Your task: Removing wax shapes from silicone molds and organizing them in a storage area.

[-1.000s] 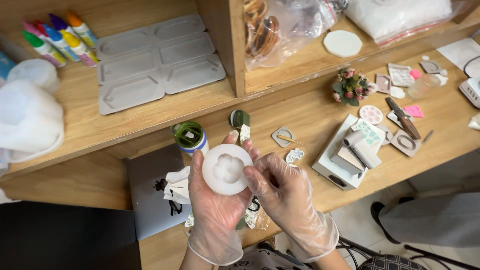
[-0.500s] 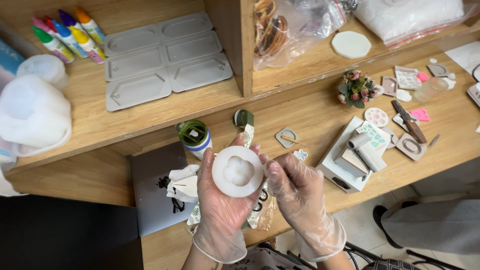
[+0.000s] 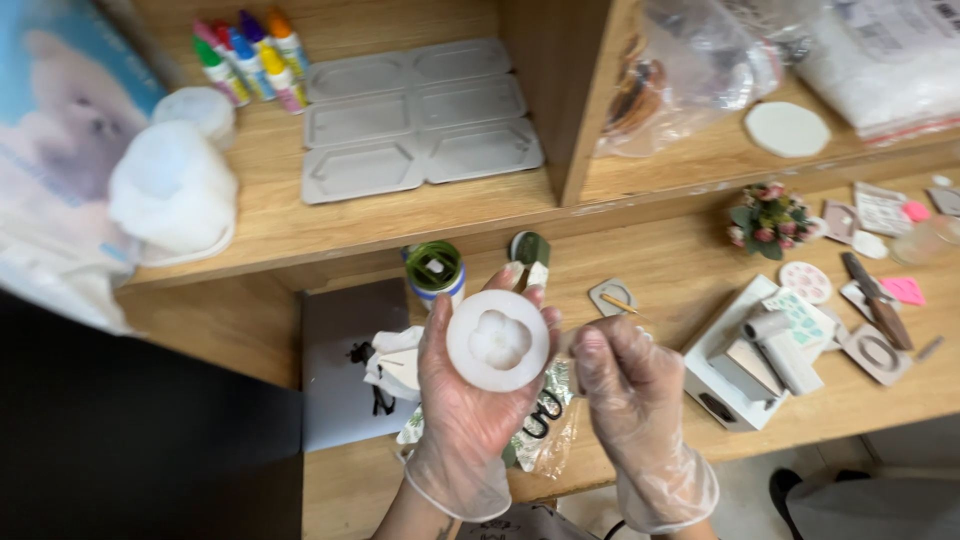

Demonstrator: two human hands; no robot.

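The gloved left hand [image 3: 470,400] clamps its fingers around a round white mould [image 3: 497,340]; the right hand [image 3: 625,390], fingers curled together, hovers just beside it above the worktop's [image 3: 680,265] front edge.

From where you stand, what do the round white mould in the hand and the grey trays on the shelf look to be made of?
The round white mould, cupped in the gloved left hand, looks like soft silicone: matte, milky, slightly translucent, with a rounded flower-shaped hollow. The grey trays on the wooden shelf look like silicone or soft plastic too: smooth, dull, moulded with shallow panels. The look alone cannot settle it.
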